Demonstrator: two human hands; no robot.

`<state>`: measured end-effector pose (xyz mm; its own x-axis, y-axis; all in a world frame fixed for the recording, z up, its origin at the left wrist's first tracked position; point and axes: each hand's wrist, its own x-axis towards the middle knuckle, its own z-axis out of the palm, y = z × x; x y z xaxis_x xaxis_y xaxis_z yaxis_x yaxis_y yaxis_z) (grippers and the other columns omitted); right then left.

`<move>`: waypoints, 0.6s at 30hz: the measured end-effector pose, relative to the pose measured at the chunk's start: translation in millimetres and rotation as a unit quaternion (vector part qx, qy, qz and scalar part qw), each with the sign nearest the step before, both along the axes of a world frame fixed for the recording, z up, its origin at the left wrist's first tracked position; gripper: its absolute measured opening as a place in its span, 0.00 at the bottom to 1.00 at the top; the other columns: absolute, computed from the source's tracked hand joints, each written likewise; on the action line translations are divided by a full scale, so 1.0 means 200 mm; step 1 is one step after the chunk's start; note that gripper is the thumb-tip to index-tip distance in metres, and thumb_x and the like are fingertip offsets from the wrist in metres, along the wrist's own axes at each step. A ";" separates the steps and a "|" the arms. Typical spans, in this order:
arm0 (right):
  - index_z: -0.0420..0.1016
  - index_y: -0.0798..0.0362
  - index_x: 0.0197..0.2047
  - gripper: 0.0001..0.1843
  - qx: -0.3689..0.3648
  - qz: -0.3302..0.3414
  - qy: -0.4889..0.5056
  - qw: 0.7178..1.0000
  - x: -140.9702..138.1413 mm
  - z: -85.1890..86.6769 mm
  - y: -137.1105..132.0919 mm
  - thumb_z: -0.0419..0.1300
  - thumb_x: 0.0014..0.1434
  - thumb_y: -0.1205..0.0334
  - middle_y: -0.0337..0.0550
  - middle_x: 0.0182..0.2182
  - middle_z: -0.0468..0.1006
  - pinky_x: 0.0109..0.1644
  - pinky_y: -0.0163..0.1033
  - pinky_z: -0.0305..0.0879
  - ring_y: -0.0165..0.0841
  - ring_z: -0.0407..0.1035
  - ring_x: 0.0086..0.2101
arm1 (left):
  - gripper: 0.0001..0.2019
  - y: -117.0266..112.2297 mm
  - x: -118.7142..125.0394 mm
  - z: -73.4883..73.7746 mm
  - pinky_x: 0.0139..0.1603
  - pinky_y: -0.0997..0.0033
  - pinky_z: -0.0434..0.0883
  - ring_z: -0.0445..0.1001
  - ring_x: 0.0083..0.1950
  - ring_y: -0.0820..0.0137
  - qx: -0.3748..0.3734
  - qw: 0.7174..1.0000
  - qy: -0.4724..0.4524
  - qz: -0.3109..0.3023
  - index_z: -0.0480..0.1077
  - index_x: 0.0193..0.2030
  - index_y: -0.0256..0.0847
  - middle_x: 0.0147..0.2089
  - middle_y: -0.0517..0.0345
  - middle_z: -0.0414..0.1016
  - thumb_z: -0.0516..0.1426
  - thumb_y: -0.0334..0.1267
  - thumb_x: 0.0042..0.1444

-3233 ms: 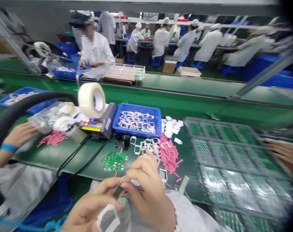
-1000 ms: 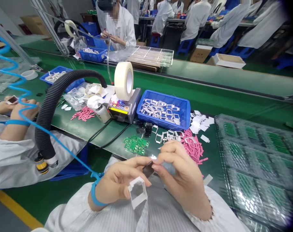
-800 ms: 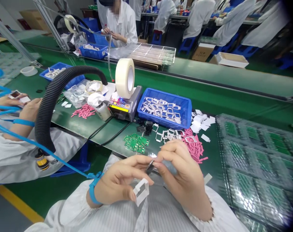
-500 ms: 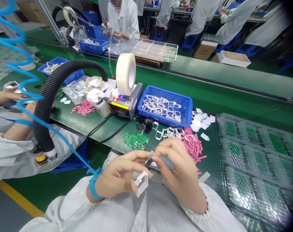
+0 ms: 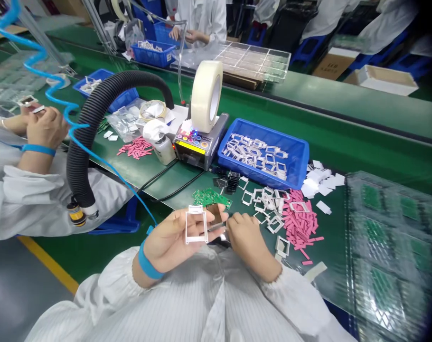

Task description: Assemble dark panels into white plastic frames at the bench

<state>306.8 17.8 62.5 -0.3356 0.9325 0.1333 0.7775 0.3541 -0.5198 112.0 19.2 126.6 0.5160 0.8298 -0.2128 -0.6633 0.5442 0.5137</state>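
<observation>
My left hand (image 5: 171,242) grips a white rectangular frame (image 5: 196,224) upright by its lower edge. A small dark brown piece (image 5: 214,214) lies against those fingers, and it is unclear what holds it. My right hand (image 5: 246,244) curls just to the right, its fingertips near a shiny sliver (image 5: 220,236). In front of it, loose white frames (image 5: 267,207) and pink strips (image 5: 299,222) lie on the green mat. Green circuit boards (image 5: 211,197) sit just beyond my left hand.
A blue tray of white frames (image 5: 262,153) stands beside a tape dispenser (image 5: 192,148). A clear tray of green boards (image 5: 380,237) lies at right. A black corrugated hose (image 5: 84,142) arches at left, beside a co-worker's hands (image 5: 45,126).
My hands have moved apart. The white frame has turned upright and risen, and the dark piece no longer sits pinched between my fingers. The view has tilted down and shifted.
</observation>
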 end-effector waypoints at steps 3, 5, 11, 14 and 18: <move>0.67 0.54 0.34 0.05 0.005 0.007 0.011 1.000 0.02 0.05 0.03 0.52 0.60 0.66 0.46 0.30 0.70 0.36 0.42 0.59 0.37 0.64 0.33 | 0.14 -0.01 0.00 0.01 0.63 0.50 0.59 0.67 0.59 0.53 -0.005 1.000 0.005 -0.006 0.78 0.37 0.36 0.53 0.49 0.75 0.59 0.44 0.52; 0.65 0.53 0.46 0.11 0.031 0.048 0.054 0.997 0.04 0.19 0.04 0.55 0.61 0.59 0.49 0.39 0.72 0.42 0.44 0.61 0.38 0.65 0.40 | 0.14 -0.02 0.00 0.02 0.63 0.52 0.59 0.67 0.58 0.53 -0.007 1.000 0.015 -0.018 0.78 0.37 0.35 0.54 0.47 0.74 0.61 0.43 0.50; 0.66 0.49 0.49 0.18 0.154 0.147 0.019 0.977 -0.01 0.48 0.07 0.57 0.59 0.51 0.47 0.41 0.73 0.53 0.55 0.51 0.40 0.65 0.42 | 0.19 -0.02 0.03 0.01 0.54 0.61 0.65 0.74 0.46 0.60 -0.007 0.998 0.032 -0.053 0.77 0.39 0.33 0.43 0.48 0.78 0.64 0.46 0.45; 0.72 0.48 0.41 0.10 0.169 0.132 -0.007 0.977 -0.04 0.48 0.09 0.57 0.60 0.53 0.43 0.35 0.73 0.55 0.58 0.49 0.37 0.65 0.39 | 0.16 -0.02 0.04 0.00 0.50 0.64 0.67 0.75 0.42 0.64 -0.014 0.998 0.037 -0.047 0.77 0.37 0.33 0.38 0.50 0.78 0.63 0.45 0.46; 0.74 0.50 0.36 0.08 0.251 0.125 -0.066 0.958 0.01 0.48 0.12 0.59 0.57 0.55 0.41 0.30 0.74 0.59 0.64 0.42 0.39 0.65 0.38 | 0.19 -0.01 0.02 0.00 0.55 0.59 0.63 0.73 0.48 0.59 -0.022 0.997 0.062 -0.034 0.77 0.38 0.34 0.44 0.46 0.78 0.64 0.47 0.44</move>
